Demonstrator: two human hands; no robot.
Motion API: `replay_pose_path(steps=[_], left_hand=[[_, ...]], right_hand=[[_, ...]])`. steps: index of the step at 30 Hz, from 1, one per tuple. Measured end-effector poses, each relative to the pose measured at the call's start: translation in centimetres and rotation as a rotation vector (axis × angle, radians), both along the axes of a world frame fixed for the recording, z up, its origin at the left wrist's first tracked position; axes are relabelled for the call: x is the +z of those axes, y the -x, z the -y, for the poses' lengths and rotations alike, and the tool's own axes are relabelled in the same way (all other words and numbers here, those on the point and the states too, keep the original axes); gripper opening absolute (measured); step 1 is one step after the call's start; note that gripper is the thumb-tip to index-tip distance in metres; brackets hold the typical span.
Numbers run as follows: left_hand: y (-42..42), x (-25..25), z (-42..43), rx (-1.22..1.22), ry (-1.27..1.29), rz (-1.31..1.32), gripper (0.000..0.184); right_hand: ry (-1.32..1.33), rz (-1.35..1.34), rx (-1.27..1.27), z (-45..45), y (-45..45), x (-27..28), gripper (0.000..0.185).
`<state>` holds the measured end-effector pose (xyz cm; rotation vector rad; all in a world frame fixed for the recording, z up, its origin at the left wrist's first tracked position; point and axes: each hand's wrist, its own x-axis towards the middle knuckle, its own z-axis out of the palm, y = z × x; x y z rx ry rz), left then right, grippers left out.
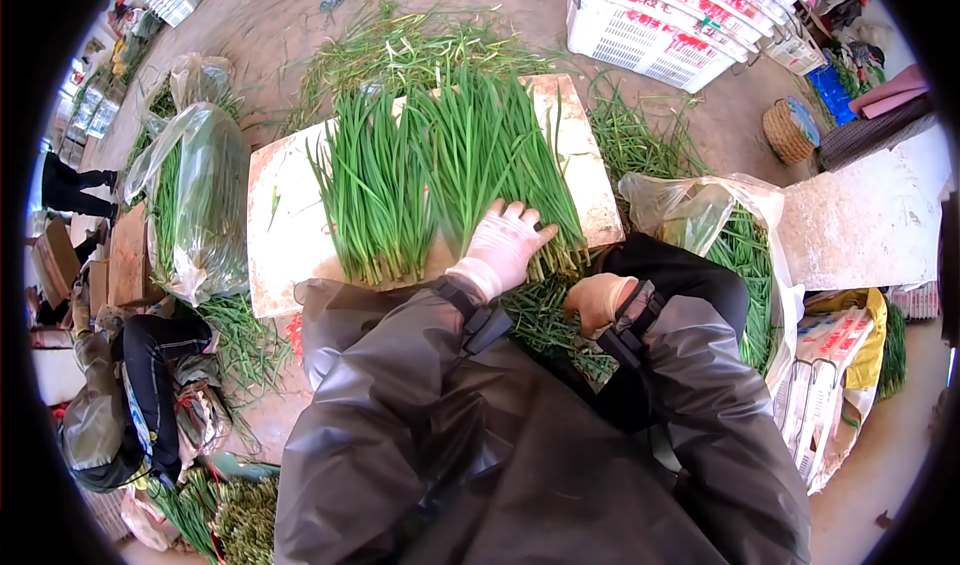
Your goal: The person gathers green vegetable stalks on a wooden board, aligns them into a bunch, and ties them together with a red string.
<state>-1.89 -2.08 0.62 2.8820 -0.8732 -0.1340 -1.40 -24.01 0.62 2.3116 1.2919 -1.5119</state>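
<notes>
Spreading fingers over long green leaves

Over at the far left, a person in black trousers with a pale side stripe [165, 365] is near some brown cardboard boxes [130, 255]. Next comes a tall, crinkled clear plastic bag packed with greens [210, 215], crowding the left side of a worn whitish board with rusty brown stains [285, 255]. On that board lie two side-by-side bundles of flat, ribbon-like leaves, the left bundle [372, 155] and the right bundle [480, 145], their paler stalk ends toward the wearer. A tangled heap of green and straw-coloured loose leaves [420, 53] lies beyond the far edge.

The left hand [505, 245] rests on the right bundle's lower part, fingers spread, its sleeve glossy, grey-brown and wrinkled. The right hand [597, 303] is curled below the board's near edge, beside dark green loose leaves [545, 317]; I can't tell whether it grips anything. Farther right, a stack of white lattice-sided plastic crates with red lettering [650, 40] rises behind a gaping clear bag of greens [745, 265], with a round tan woven basket [785, 133] beyond.
</notes>
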Motion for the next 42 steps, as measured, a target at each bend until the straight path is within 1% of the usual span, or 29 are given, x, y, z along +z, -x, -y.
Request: replay_pose_path(steps=[1,4,5,7,10,13,15,16,19,20,21,22,23,24,25,26,27,28,29,30,31,32,35,38,39,40,41,42], left_hand=[[0.0,-0.1,-0.1,0.000,0.005,0.006,0.067],[0.3,-0.5,-0.2,-0.003,0.034,0.025,0.069],[0.3,-0.5,-0.2,-0.007,0.046,0.033,0.069],[0.4,0.0,-0.2,-0.015,0.036,0.033,0.070],[0.8,0.3,-0.2,-0.029,0.062,0.058,0.070],[1.3,0.1,-0.7,-0.045,0.150,0.101,0.067],[1.4,0.2,-1.0,-0.048,0.223,0.137,0.066],[1.4,0.3,-1.2,-0.046,0.251,0.166,0.061],[1.5,1.0,-2.0,-0.001,0.404,0.274,0.056],[1.6,1.0,-2.4,0.013,0.460,0.330,0.050],[1.8,1.2,-2.7,0.080,0.463,0.325,0.049],[2.3,1.3,-3.0,0.148,0.466,0.321,0.048],[2.7,1.6,-3.1,0.217,0.469,0.318,0.047],[3.1,1.8,-3.2,0.328,0.501,0.339,0.044],[3.6,1.9,-3.3,0.469,0.554,0.313,0.045],[3.9,1.7,-3.6,0.567,0.644,0.277,0.046],[4.1,1.3,-4.2,0.664,0.734,0.238,0.049],[4.0,0.3,-5.2,0.739,0.838,0.155,0.052],[4.1,-1.4,-5.8,0.833,0.960,0.099,0.052],[4.1,-2.6,-6.5,0.924,1.195,-0.054,0.047],[4.2,-3.8,-7.2,1.009,1.426,-0.217,0.042],[4.5,-2.7,-6.8,1.019,1.657,-0.264,0.041],[4.9,-2.7,-7.5,1.180,1.716,-0.424,0.042],[4.9,-2.3,-7.2,1.281,1.572,-0.508,0.038],[5.0,-2.0,-7.2,1.313,1.527,-0.532,0.038],[4.9,-3.3,-7.4,1.249,1.537,-0.508,0.038],[5.0,-3.6,-7.5,1.224,1.520,-0.507,0.041],[5.2,-3.9,-7.6,1.199,1.501,-0.507,0.044]], right_hand=[[0.002,0.043,-0.048,0.3,-0.3,0.1,0.030],[0.005,0.145,-0.218,0.0,-2.5,3.6,0.029],[-0.110,0.346,-0.204,0.7,-3.1,3.4,0.029],[-0.443,0.650,-0.336,2.7,-4.4,0.1,0.032],[-0.192,0.672,-0.602,1.4,-5.2,2.0,0.030],[-0.047,0.165,-0.153,0.6,-4.9,3.0,0.031],[-0.187,-0.133,-0.196,0.5,-3.6,3.5,0.036],[-0.283,-0.257,-0.323,0.8,-3.0,3.6,0.039],[-0.249,-0.047,-0.262,1.1,-3.8,4.9,0.037],[-0.184,0.024,-0.366,0.9,-4.3,6.0,0.035],[-0.270,0.213,-0.332,1.3,-5.1,5.2,0.033],[-0.357,0.328,-0.443,2.1,-5.8,3.5,0.033],[-0.444,0.445,-0.554,2.0,-6.0,3.4,0.034],[-0.421,0.508,-0.695,1.8,-6.2,3.2,0.036],[-0.395,0.568,-0.839,1.7,-6.3,3.1,0.039],[-0.329,0.601,-0.823,1.7,-7.0,2.0,0.051],[-0.342,0.587,-0.847,1.3,-7.2,1.8,0.054],[-0.354,0.574,-0.871,0.8,-7.2,1.5,0.057],[-0.366,0.560,-0.893,0.4,-7.3,1.2,0.060],[-0.386,0.616,-0.859,0.1,-7.6,-0.2,0.069],[-0.400,0.636,-0.849,0.0,-8.0,-1.6,0.071],[-0.414,0.656,-0.841,-0.6,-8.1,-1.9,0.072],[-0.370,0.652,-0.877,-1.6,-8.4,-2.1,0.076],[-0.284,0.637,-0.902,-2.7,-8.5,-1.3,0.077],[-0.310,0.689,-0.891,-2.8,-8.6,-1.8,0.078],[-0.337,0.741,-0.880,-3.0,-8.5,-2.5,0.079],[-0.362,0.791,-0.868,-3.4,-8.2,-2.1,0.079],[-0.328,0.757,-0.892,-3.6,-8.0,-1.7,0.080]])
